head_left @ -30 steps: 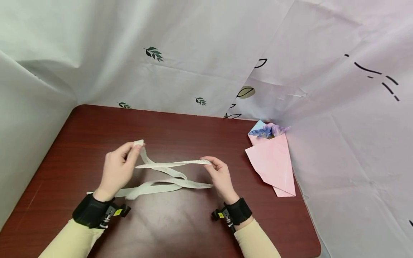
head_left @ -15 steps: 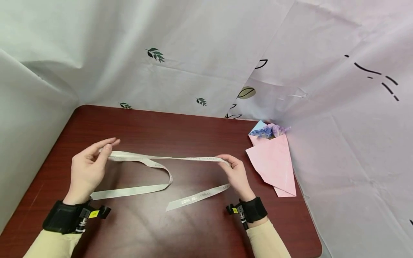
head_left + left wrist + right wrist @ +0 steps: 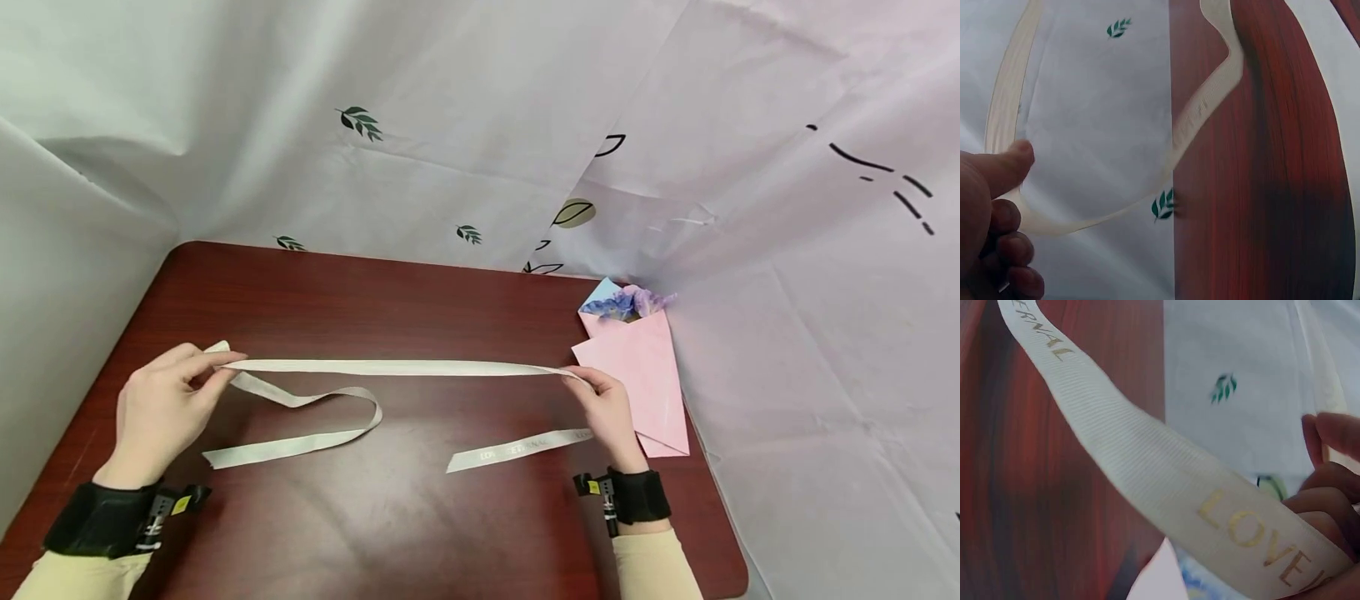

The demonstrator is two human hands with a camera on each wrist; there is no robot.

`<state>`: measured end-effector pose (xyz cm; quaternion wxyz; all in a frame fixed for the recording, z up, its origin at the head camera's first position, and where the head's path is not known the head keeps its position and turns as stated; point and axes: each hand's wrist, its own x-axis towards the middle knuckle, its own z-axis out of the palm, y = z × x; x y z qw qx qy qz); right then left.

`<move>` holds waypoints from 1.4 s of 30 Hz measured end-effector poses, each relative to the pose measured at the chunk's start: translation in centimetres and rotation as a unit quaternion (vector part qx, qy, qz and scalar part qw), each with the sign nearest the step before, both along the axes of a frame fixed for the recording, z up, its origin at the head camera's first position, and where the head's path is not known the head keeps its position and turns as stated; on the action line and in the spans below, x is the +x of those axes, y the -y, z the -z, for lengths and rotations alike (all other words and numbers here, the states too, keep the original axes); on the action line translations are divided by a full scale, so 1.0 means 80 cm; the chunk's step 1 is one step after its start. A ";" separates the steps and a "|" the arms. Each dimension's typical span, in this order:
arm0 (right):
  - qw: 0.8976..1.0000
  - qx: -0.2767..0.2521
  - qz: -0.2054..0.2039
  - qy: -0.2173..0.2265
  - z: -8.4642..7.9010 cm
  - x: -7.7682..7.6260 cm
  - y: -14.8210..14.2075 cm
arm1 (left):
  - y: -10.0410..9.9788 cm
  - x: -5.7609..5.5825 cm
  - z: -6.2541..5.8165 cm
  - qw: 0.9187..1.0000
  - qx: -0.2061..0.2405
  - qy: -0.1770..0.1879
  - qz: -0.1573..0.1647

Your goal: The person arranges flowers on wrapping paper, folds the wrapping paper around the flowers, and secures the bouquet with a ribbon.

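A cream ribbon (image 3: 390, 367) with printed lettering stretches nearly straight between both hands above the table. My left hand (image 3: 167, 408) pinches it between thumb and fingers; from there a loose length curls right and back to a slanted end at the left. In the left wrist view the ribbon (image 3: 1204, 106) loops down and away from the thumb. My right hand (image 3: 609, 412) pinches the other side, and its free tail slants down to the left. Gold letters reading "LOVE" and "ERNAL" show on the ribbon (image 3: 1147, 456) in the right wrist view.
A pink paper wrap (image 3: 647, 375) with blue and purple flowers (image 3: 626, 303) lies at the right side of the dark red table (image 3: 390, 517), partly behind the right hand. White leaf-printed sheeting (image 3: 420, 150) hangs behind the table and along its sides.
My hands have moved apart, left hand to the left and right hand to the right. The ribbon between them, loose and overlapping before, is now drawn out nearly straight.
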<state>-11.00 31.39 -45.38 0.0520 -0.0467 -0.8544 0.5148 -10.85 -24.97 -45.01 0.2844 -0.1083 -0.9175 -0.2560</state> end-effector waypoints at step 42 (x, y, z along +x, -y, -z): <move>0.954 0.174 0.032 0.240 -0.024 0.032 -0.132 | 0.140 0.016 0.019 0.920 0.218 0.326 0.005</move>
